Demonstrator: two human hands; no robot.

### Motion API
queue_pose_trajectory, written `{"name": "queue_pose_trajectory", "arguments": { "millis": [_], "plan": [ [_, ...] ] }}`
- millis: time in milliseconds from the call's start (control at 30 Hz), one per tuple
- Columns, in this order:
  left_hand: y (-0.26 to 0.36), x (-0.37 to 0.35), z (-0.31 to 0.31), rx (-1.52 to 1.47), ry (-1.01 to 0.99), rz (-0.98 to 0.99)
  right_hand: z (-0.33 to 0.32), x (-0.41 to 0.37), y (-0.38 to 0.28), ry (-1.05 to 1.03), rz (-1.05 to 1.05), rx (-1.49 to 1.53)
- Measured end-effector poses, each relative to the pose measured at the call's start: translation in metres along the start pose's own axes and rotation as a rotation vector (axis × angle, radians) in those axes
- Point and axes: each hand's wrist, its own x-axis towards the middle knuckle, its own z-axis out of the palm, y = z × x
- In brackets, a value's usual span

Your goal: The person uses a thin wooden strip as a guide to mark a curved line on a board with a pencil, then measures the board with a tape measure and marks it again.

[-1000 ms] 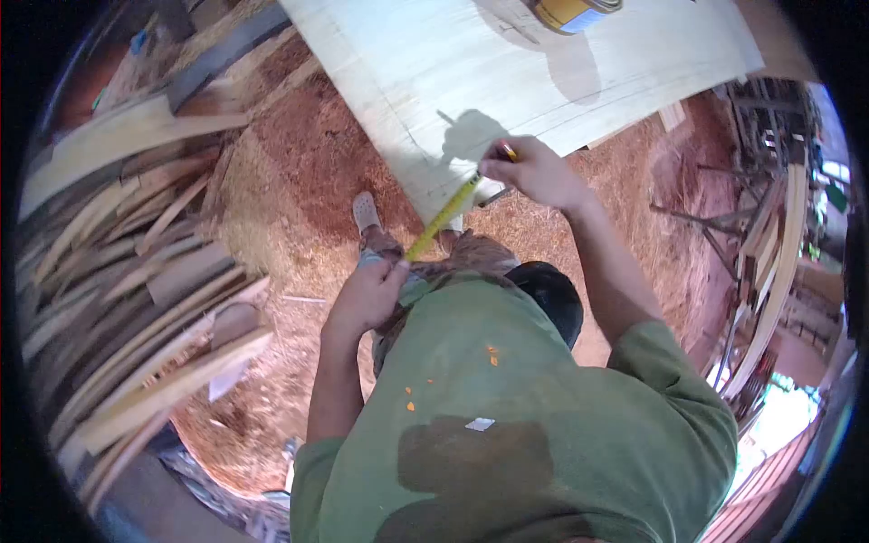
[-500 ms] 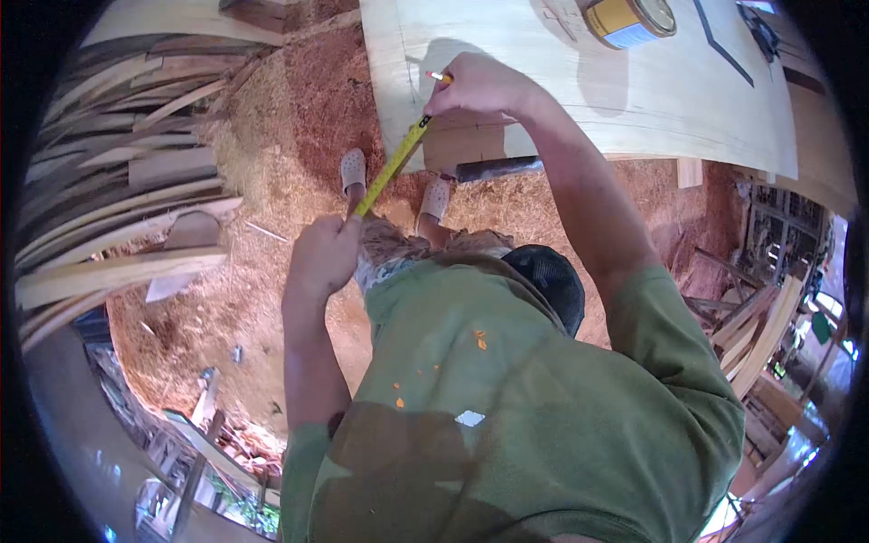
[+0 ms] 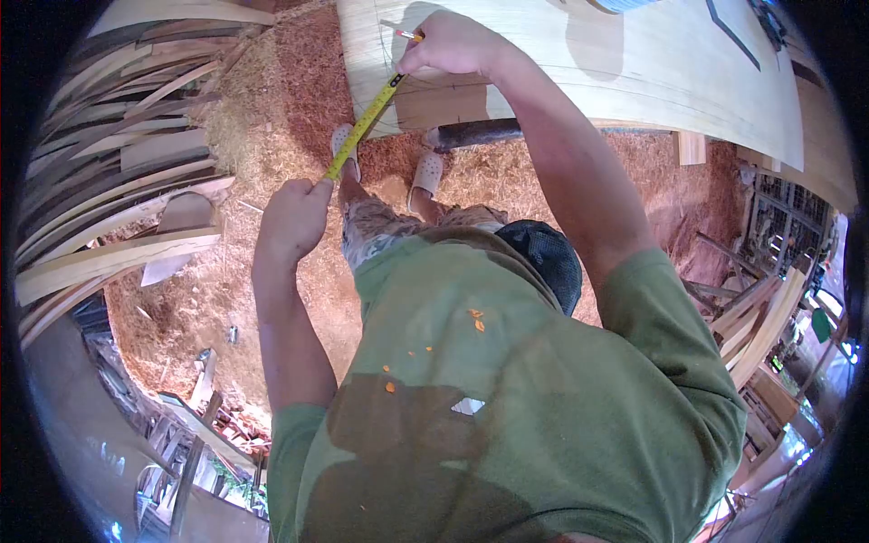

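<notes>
Yellow tape measure (image 3: 362,127) (green shirt (image 3: 507,398))

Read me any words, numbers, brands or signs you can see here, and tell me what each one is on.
Nothing here is readable.
The tape measure, stretched from the left hand to the right hand, which also holds a pencil: markings too blurred for any number.
The plywood sheet: only drawn lines, no words.
The green shirt: a small white patch, too small to read.
</notes>
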Motion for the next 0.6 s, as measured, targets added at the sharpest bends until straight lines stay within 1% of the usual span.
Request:
{"name": "queue_pose_trajectory", "arguments": {
  "millis": [100, 167, 200, 267, 300, 367, 500, 567, 600],
  "plan": [
    [-0.001, 0.002, 0.0, 0.037, 0.006, 0.019, -0.002, -0.004, -0.003, -0.005, 0.003, 0.033],
    [-0.001, 0.002, 0.001, 0.03, 0.009, 0.045, -0.008, -0.008, -0.006, -0.064, -0.041, 0.284],
    [-0.002, 0.003, 0.002, 0.029, 0.008, 0.042, -0.005, -0.004, 0.0, -0.067, -0.042, 0.285],
    [-0.004, 0.007, 0.006, 0.017, 0.02, 0.039, -0.002, 0.003, 0.006, -0.032, -0.239, -0.043],
    [-0.003, 0.006, 0.006, 0.015, 0.022, 0.036, -0.004, 0.002, 0.003, -0.034, -0.242, -0.044],
    [0.001, 0.004, 0.005, 0.008, 0.017, 0.017, -0.009, -0.003, -0.004, -0.079, -0.072, 0.308],
    [0.001, 0.006, 0.006, 0.03, -0.001, 0.018, -0.007, -0.006, -0.004, -0.11, -0.071, 0.235],
    [0.007, 0.005, 0.004, -0.006, -0.036, 0.024, 0.003, -0.004, 0.001, 0.03, -0.015, -0.002],
    [0.012, 0.006, 0.003, -0.011, -0.028, 0.025, 0.003, -0.004, 0.001, 0.031, -0.022, -0.008]
  ]
}}
